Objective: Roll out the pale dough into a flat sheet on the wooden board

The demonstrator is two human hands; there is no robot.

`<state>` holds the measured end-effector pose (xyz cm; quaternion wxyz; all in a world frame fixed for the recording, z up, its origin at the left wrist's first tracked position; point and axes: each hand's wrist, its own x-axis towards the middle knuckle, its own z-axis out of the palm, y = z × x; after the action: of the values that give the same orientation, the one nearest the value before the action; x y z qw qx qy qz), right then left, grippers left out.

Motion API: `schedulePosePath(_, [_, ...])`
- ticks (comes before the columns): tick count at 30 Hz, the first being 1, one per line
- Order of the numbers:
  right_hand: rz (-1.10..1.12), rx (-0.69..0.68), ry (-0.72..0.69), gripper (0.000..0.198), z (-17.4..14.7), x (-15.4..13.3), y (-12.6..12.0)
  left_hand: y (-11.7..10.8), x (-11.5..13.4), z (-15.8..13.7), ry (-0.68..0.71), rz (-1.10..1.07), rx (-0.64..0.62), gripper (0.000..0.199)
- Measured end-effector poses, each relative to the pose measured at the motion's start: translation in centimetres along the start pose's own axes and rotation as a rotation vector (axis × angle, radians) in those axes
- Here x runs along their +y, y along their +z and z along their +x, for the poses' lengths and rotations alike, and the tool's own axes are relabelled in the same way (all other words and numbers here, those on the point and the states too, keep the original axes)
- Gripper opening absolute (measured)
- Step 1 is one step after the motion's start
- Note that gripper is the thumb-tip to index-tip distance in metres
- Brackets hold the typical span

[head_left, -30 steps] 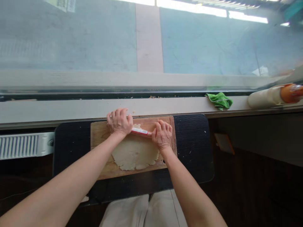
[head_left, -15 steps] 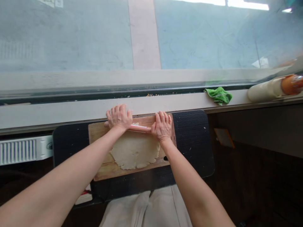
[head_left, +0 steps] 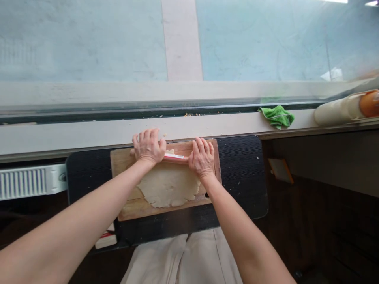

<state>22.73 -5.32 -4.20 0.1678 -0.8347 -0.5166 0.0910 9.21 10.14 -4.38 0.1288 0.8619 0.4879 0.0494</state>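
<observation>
A flat sheet of pale dough point(head_left: 167, 187) lies on a wooden board point(head_left: 130, 211), which rests on a black ribbed mat point(head_left: 239, 173). Across the dough's far edge lies a thin red and white rolling stick point(head_left: 175, 158). My left hand point(head_left: 148, 146) presses on its left end and my right hand point(head_left: 202, 157) presses on its right end, fingers curled over it. Both forearms reach in from the bottom of the view.
A pale ledge point(head_left: 89, 134) runs below a wide window. On it lie a green cloth point(head_left: 277, 116) and, at far right, a cream roll with an orange end point(head_left: 343, 109). A white vent grille point(head_left: 28, 182) sits at the left. Light trousers point(head_left: 183, 260) show below.
The stick and both hands have stayed at the dough's far edge. The view has shifted slightly, so the board and hands sit a little higher in frame.
</observation>
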Motion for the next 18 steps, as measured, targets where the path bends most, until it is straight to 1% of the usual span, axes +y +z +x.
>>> schedulePosePath(2, [-0.007, -0.005, 0.007, 0.051, 0.7, 0.1, -0.3, 0.0, 0.3, 0.6, -0.026, -0.014, -0.003, 0.050])
schedulePosePath(3, [-0.008, -0.011, 0.004, 0.050, 0.4, 0.0, -0.4, -0.1, 0.3, 0.3, -0.027, -0.020, -0.007, 0.050])
schedulePosePath(8, [0.023, -0.063, -0.068, 0.046, -4.1, -1.0, 0.1, -0.9, -0.9, -4.1, 0.060, -0.038, -0.053, 0.046])
schedulePosePath(10, [0.025, -0.061, -0.088, 0.044, -4.2, -0.9, 0.3, -0.9, -1.1, -4.3, 0.085, -0.032, -0.064, 0.047])
schedulePosePath(12, [0.017, -0.039, -0.086, 0.042, -2.6, -0.5, 0.4, -0.5, -0.9, -2.6, 0.077, -0.031, -0.055, 0.048])
schedulePosePath(15, [0.002, -0.011, -0.076, 0.038, 1.3, 0.4, -0.1, 0.0, 0.2, 1.3, 0.012, -0.065, -0.020, 0.048])
schedulePosePath(17, [-0.007, -0.012, -0.062, 0.033, 2.9, 0.6, -0.8, -0.3, 1.0, 3.0, -0.037, -0.116, 0.025, 0.045])
schedulePosePath(18, [-0.009, -0.016, -0.055, 0.030, 3.1, 0.6, -1.2, -0.8, 1.2, 3.2, -0.059, -0.153, 0.064, 0.042])
